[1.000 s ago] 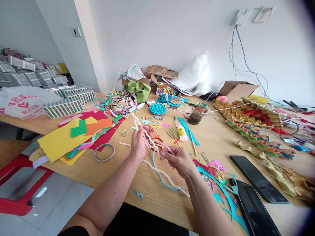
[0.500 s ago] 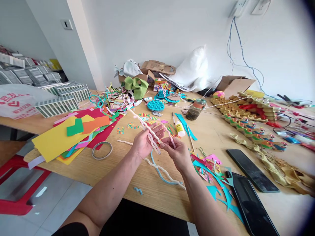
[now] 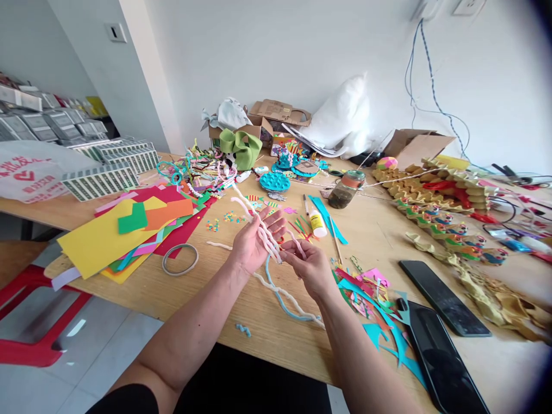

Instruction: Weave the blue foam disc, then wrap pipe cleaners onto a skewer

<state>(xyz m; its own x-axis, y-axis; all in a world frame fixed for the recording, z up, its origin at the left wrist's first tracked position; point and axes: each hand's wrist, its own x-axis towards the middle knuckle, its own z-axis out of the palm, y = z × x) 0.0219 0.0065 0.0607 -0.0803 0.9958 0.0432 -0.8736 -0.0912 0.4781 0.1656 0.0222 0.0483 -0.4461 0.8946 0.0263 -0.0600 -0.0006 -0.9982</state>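
Left hand (image 3: 251, 244) palm-up, fingers loosely spread, pale fuzzy strands (image 3: 268, 241) across it; right hand (image 3: 308, 267) pinching them near their ends. Strands held above the surface (image 3: 276, 352), toward its near edge.

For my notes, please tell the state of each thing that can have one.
Left hand, open, palm up
Right hand, pinching pale strands
Pale strands, across left palm
Blue strand, loosely curved
Tape roll, lying flat
Coloured sheets, piled overlapping
Glass jar, partly filled
Nearer phone, screen dark
Farther phone, screen dark
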